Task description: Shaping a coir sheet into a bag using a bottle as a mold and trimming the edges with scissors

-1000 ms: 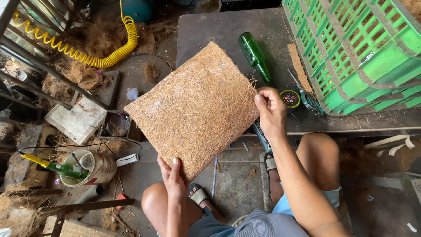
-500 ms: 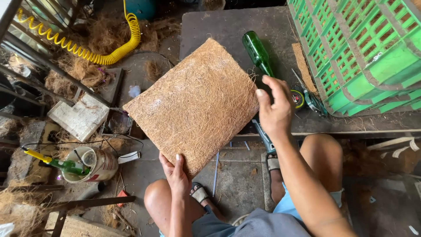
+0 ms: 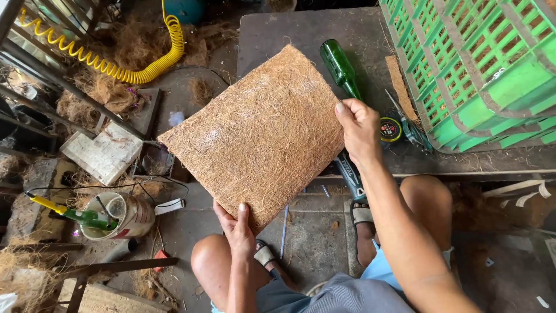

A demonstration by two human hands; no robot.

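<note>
Head view: left hand (image 3: 238,223) and right hand (image 3: 358,128) grip coir mat (image 3: 255,136) edges.

Right hand (image 3: 360,130) is getting boxed in: green bottle (image 3: 339,68) lying at 12 o'clock, tape measure (image 3: 391,129) just beside at 3, green crates (image 3: 480,69) blocking 2. Bare tabletop (image 3: 278,29) is staying open toward 11.

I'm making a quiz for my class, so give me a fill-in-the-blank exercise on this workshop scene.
1. Both hands hold a square mat of brown ____ fibre.
2. The glass bottle lying on the table is ____ in colour.
3. The coiled air hose is ____.
4. The right hand grips the mat's ____ corner; the left hand grips the bottom corner.

Missing words: coconut; green; yellow; right
</note>
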